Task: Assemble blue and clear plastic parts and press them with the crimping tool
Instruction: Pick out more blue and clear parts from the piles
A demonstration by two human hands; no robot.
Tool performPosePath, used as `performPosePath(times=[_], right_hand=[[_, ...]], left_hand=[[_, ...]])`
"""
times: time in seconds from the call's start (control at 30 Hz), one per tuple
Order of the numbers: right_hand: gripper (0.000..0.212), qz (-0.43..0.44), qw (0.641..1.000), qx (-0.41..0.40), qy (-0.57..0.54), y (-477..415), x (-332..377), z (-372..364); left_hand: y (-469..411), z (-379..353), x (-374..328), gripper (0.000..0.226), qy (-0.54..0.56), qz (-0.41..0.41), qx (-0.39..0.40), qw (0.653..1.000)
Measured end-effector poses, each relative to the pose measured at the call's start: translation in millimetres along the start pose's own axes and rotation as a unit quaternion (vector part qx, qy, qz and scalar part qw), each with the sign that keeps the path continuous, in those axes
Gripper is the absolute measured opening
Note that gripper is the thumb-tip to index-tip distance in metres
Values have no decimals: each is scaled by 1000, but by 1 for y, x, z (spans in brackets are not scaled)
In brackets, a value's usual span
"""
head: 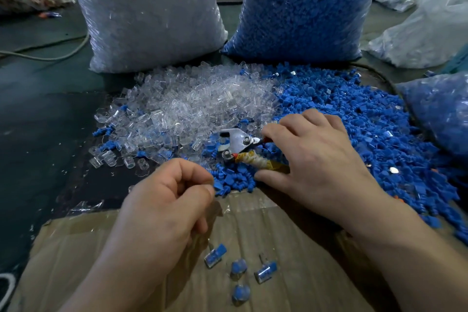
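Left hand [167, 200] at 7 o'clock, fingers curled with thumb on forefinger; can't tell if anything's in the pinch. Clear parts pile [190, 106] at 11, four assembled pieces [215, 258] on the cardboard [291, 230] at 6, crimping tool [238, 144] dead centre with its metal head pointing to 9. Right hand [316, 164] at 4 lies spread over the tool's handles, fingers loose; blue parts pile [367, 119] at 2–3.
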State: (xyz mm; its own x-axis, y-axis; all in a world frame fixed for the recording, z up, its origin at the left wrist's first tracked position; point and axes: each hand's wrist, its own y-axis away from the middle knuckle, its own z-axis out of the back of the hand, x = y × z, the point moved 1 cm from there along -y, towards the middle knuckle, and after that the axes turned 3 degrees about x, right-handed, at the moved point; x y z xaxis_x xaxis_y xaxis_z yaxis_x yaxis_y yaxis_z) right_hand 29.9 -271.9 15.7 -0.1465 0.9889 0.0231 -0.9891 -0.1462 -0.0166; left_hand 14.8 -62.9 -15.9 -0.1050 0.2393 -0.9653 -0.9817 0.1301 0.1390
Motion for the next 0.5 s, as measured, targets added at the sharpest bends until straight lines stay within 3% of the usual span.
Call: performPosePath(times=[0.13,0.27,0.4,0.5], right_hand=[[47,67,990,-108,-57,15,22,4],[25,168,976,-117,-77,22,45,-1],[9,168,975,-115,-91,22,43,-1],[11,188,968,-131,-103,24,45,-2]], left_hand=[[2,-4,-1,21,-7,-6,-23,1000],[7,-6,-4,16,-86,-78,-50,992],[10,-3,-6,7,-90,-126,-60,986],[6,2,-5,39,-55,-86,-42,994]])
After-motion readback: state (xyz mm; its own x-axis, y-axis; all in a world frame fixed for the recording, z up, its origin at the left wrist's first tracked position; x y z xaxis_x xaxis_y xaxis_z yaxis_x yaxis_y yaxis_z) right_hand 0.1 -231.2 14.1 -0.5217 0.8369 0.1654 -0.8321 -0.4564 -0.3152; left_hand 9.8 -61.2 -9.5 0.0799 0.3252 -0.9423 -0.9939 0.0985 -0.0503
